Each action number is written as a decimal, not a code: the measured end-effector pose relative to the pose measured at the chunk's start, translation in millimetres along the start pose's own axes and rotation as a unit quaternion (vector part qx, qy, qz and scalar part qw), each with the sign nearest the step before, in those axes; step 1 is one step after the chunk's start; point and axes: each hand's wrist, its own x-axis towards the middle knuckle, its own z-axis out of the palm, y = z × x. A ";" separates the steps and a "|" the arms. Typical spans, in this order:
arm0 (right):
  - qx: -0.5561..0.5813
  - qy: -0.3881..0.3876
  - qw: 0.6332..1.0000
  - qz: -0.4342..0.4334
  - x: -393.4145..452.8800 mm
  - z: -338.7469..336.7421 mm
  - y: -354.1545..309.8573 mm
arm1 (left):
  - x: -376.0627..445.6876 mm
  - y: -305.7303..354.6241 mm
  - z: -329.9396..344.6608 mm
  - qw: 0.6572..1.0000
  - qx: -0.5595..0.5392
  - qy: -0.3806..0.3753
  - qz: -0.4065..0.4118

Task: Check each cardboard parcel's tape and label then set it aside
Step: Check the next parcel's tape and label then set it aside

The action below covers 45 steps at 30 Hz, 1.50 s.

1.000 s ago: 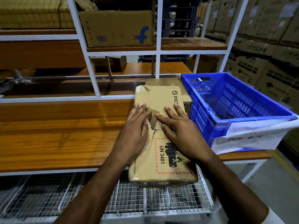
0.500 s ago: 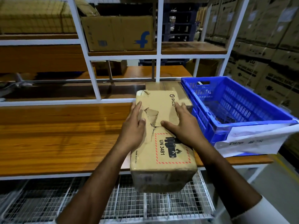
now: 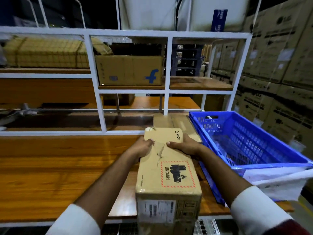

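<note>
While both hands grip its far end, the left hand (image 3: 141, 147) and right hand (image 3: 185, 146) clamped on opposite sides, the cardboard parcel (image 3: 167, 177) lies lengthwise on the wooden bench (image 3: 59, 167), overhanging its near edge, just beside the blue crate (image 3: 250, 141).

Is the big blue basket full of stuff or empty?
Nearly empty: the blue basket shows bare slatted walls, with only clear plastic on its floor.

The fingers of the left hand (image 3: 142, 147) are disappearing behind the parcel's (image 3: 166, 175) left side. The right hand (image 3: 183, 146) is hiding its fingers over the right edge. The bottom frame edge is cutting off the near-face label (image 3: 155, 212), its print blurring.
</note>
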 end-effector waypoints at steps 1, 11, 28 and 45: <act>0.002 0.005 1.000 -0.001 18.4 -2.7 8.3 | 6.5 3.4 -0.5 1.000 0.002 0.005 -0.009; -0.033 0.060 0.996 -0.053 -38.6 -5.4 -2.4 | -3.2 2.2 7.3 0.995 -0.068 0.054 0.041; -0.052 0.267 0.938 -0.217 -139.2 -11.8 -6.1 | -85.4 6.1 6.5 0.955 -0.060 0.098 0.275; -0.357 0.058 0.924 -0.121 -56.3 -17.6 -64.1 | 6.8 51.8 9.1 0.863 0.463 0.028 0.200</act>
